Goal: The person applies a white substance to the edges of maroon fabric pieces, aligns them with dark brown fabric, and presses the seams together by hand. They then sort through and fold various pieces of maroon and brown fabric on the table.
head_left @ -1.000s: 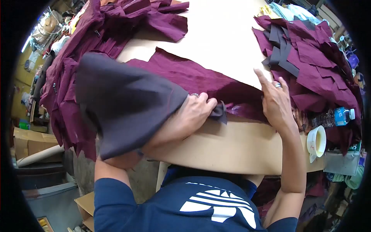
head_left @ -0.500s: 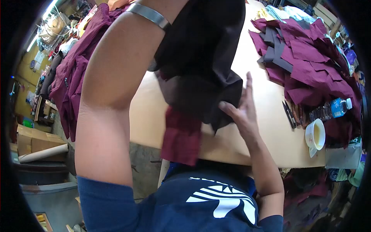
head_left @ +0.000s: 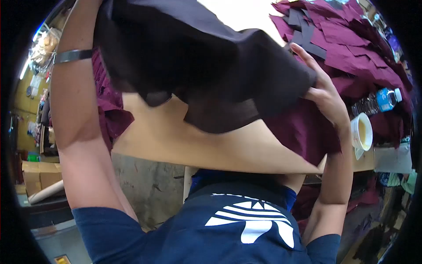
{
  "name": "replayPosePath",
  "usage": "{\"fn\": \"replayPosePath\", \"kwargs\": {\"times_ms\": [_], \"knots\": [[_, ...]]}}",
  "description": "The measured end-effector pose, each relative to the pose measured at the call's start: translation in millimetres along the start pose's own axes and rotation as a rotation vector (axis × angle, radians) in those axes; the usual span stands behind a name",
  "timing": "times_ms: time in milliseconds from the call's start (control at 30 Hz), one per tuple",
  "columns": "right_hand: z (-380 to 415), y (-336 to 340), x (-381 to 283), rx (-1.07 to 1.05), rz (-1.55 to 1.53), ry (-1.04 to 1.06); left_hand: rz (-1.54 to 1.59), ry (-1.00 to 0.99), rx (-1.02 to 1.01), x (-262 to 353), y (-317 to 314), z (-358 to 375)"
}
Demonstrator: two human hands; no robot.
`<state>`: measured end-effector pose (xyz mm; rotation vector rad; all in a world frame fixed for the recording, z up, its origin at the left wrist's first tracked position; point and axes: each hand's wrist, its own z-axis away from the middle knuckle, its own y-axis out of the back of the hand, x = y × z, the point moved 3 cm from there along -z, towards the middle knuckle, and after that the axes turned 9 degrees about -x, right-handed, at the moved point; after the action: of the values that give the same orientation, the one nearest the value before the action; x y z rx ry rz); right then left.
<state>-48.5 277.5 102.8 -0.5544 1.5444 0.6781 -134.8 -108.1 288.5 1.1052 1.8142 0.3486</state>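
A large piece of dark, nearly black cloth (head_left: pixel 206 66) is spread in the air over the table, its lower edge hanging in loose folds. My right hand (head_left: pixel 324 90) grips its right end, the thumb on the near side and a finger stretched along the edge. Below that hand a maroon piece of cloth (head_left: pixel 303 127) hangs down past the table's front edge. My left arm, with a metal bracelet (head_left: pixel 72 56), reaches up along the cloth's left side. The left hand itself lies beyond the top of the view.
Maroon and dark cut pieces (head_left: pixel 351 53) are piled on the right of the pale table (head_left: pixel 211 154). A water bottle (head_left: pixel 378 102) and a white cup (head_left: pixel 361 132) stand near my right forearm. More maroon cloth (head_left: pixel 112 114) lies at the left; a cardboard box (head_left: pixel 41 176) sits beyond.
The dark cloth has swung out wide from a hanging bunch. My left arm has moved left, my right hand to the right and up, now holding the cloth's end; the maroon part shifted right.
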Motion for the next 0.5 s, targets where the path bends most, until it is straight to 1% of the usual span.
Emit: {"fn": "replayPosePath", "kwargs": {"times_ms": [33,67,100,133,167,200,233,267,300,333,400,467,500], "knots": [[-6,10,16,0.049,0.145,0.126,0.055,0.049,-0.195,0,-16,3],[-6,9,24,0.039,0.232,-0.033,0.105,0.094,-0.392,3,-31,7],[-6,8,32,0.013,0.323,-0.19,0.143,0.156,-0.469,19,-25,19],[-3,-1,38,-0.011,0.327,-0.324,0.18,0.22,-0.548,38,-12,41],[1,-6,46,-0.013,0.49,-0.261,0.306,0.211,-0.352,56,0,63],[6,-7,60,0.01,0.566,-0.231,0.285,0.205,-0.379,74,0,65],[11,-8,64,0.047,0.551,-0.218,0.007,0.173,-0.565,105,13,63],[16,-10,68,0.083,0.533,-0.209,0.005,-0.449,0.072,119,-21,80],[20,-11,71,0.103,0.481,-0.222,0.305,-0.393,-0.083,154,-4,91],[23,-11,74,0.126,0.432,-0.233,0.663,-0.45,-0.038,182,27,113],[30,-8,76,0.176,0.348,-0.227,0.797,-0.631,0.019,224,67,139],[34,-8,76,0.213,0.27,-0.19,0.893,-0.749,-0.08,250,78,158],[37,-7,75,0.232,0.234,-0.169,0.793,-0.755,-0.098,258,76,167]]}}
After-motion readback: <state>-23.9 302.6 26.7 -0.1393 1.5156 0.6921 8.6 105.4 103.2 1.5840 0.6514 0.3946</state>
